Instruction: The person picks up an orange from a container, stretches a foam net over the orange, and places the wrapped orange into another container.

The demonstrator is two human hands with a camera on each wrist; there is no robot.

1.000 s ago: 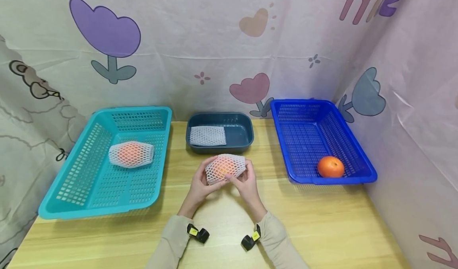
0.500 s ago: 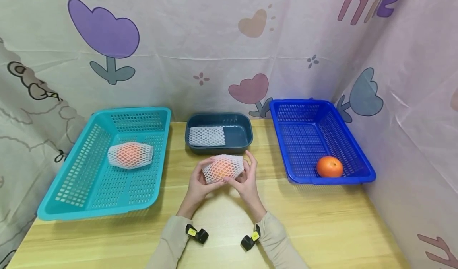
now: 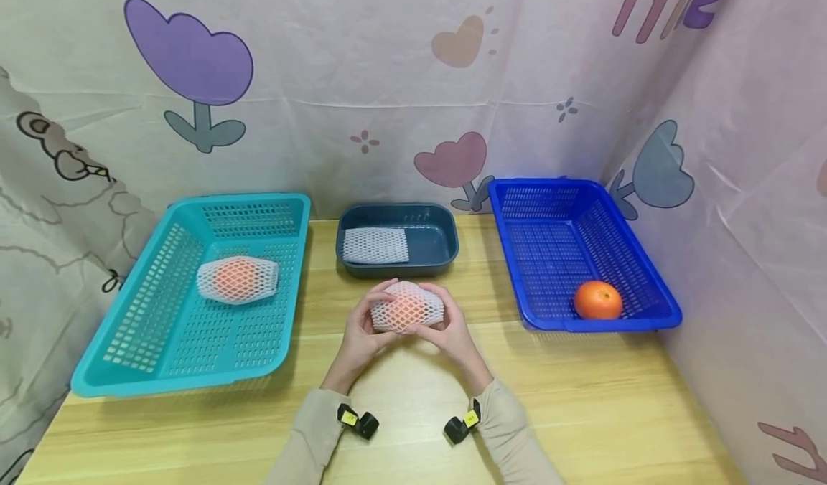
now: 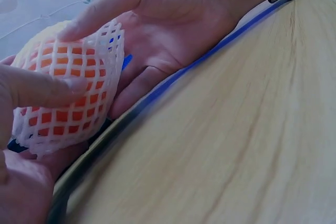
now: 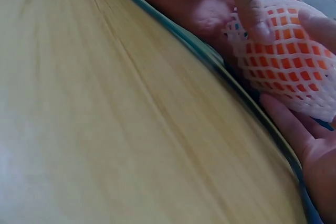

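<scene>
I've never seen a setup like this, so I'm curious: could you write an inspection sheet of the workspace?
Surface: wood-grain table.
Job's things: held netted fruit; second netted fruit in teal basket; bare orange fruit in blue basket; white foam netting in dark tray.
Clutter: nothing seen.
Grippers: no robot ones; bare left hand and right hand, both holding the first fruit.
Cables: nothing clearly identifiable seen.
Surroundings: printed curtain behind and at both sides.

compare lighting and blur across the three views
Head view: bright, fairly crisp, pale sheen on the table, soft shadow by the teal basket; left wrist view: dimmer, bluish, softer, the wrapped fruit readable; right wrist view: similarly dim and soft, pale glare at lower left.
</scene>
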